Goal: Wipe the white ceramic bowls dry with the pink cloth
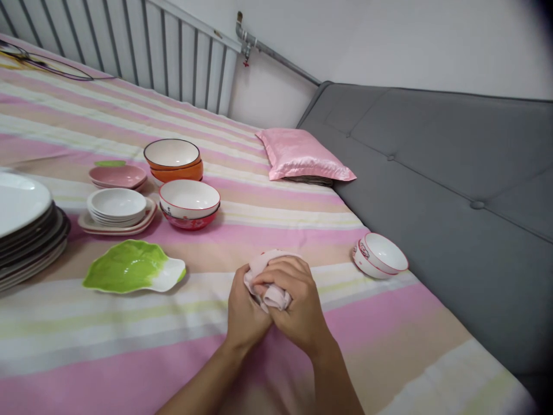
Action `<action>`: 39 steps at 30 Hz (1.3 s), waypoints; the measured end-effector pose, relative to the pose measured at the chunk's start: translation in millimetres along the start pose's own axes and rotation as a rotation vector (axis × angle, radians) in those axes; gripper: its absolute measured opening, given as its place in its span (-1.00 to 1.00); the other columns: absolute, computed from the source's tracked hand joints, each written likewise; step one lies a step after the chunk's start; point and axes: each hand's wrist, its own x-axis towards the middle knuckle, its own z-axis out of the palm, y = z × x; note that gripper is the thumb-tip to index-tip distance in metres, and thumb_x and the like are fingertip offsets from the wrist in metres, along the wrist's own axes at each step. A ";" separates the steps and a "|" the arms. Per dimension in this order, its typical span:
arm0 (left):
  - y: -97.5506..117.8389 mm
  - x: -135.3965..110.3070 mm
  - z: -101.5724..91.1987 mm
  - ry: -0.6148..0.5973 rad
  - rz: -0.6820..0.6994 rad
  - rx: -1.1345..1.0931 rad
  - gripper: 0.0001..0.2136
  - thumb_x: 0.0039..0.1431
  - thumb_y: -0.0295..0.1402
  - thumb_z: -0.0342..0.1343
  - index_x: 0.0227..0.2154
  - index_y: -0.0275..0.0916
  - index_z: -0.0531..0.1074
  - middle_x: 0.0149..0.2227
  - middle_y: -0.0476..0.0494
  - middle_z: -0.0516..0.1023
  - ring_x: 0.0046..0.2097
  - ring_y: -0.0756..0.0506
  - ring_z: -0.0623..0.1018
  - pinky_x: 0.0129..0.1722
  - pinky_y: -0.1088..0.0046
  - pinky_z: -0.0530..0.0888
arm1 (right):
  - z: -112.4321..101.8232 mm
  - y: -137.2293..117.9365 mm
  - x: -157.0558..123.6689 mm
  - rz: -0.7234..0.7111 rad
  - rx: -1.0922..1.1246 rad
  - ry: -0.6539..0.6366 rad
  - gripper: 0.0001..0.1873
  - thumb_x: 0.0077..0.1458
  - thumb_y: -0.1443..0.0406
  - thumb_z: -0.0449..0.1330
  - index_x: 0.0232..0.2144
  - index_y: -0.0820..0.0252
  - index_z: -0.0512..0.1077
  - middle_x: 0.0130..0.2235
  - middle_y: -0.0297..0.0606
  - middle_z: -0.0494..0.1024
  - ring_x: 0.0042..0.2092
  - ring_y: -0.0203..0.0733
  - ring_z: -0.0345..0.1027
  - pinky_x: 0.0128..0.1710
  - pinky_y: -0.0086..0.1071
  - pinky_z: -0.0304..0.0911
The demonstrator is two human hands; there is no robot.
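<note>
Held close together in front of me, both hands are wrapped round a pale pink cloth (pixel 277 297). My left hand (pixel 248 314) cups it from the left, thumb up along its side. Curled over the top, the fingers of my right hand (pixel 300 302) press on the bunched cloth. Small red marks show at the far edge of the bundle; whether a dish lies under the cloth I cannot tell. A green leaf-shaped dish (pixel 129 266) lies to the left of my hands. To their right stand nested white bowls (pixel 382 253) with red rims.
On the striped bedsheet (pixel 173 351) are a plate stack (pixel 26 207), small white dishes (pixel 118 204), pink dishes (pixel 118 176), orange bowls (pixel 175 161) and red bowls (pixel 190 202). A pink pillow (pixel 305 153) rests near the grey headboard (pixel 432 167). Cables (pixel 47 63) lie far left.
</note>
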 end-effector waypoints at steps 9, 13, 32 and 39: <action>4.8 11.1 -0.6 0.032 -0.186 -0.064 -0.40 -0.26 -0.24 0.30 -0.09 -0.29 0.29 -0.13 -0.25 0.48 -0.12 -0.22 0.50 -0.11 0.22 0.45 | -26.8 16.2 -6.4 0.289 0.373 0.089 -0.83 0.18 0.25 0.13 -0.36 0.15 0.51 -0.39 -0.32 0.51 -0.28 -0.25 0.39 -0.22 -0.37 0.25; 4.4 17.0 -0.8 0.111 -0.328 -0.058 -0.44 -0.15 -0.14 0.22 -0.07 -0.31 0.31 -0.10 -0.30 0.48 -0.07 -0.25 0.48 -0.08 0.20 0.42 | -27.4 43.9 -8.3 0.582 0.622 0.528 -0.72 0.12 0.08 0.17 -0.36 0.16 0.48 -0.38 -0.34 0.49 -0.32 -0.29 0.38 -0.28 -0.41 0.28; 5.6 16.7 -2.0 0.117 -0.367 -0.055 -0.47 -0.12 -0.17 0.25 -0.07 -0.30 0.33 -0.10 -0.29 0.50 -0.09 -0.22 0.50 -0.12 0.24 0.45 | -33.8 81.8 -25.9 0.875 -0.565 0.211 -0.57 0.00 -0.05 0.09 -0.66 0.11 0.35 -0.60 -0.17 0.44 -0.51 -0.09 0.31 -0.46 -0.26 0.15; 5.9 17.3 -1.2 0.117 -0.366 -0.060 -0.47 -0.11 -0.18 0.24 -0.06 -0.30 0.33 -0.10 -0.29 0.49 -0.09 -0.21 0.50 -0.11 0.24 0.45 | -28.0 85.7 -30.5 1.016 -0.576 -0.006 -0.39 -0.05 -0.22 0.03 -0.77 0.11 0.33 -0.67 -0.11 0.41 -0.53 -0.03 0.34 -0.49 -0.25 0.13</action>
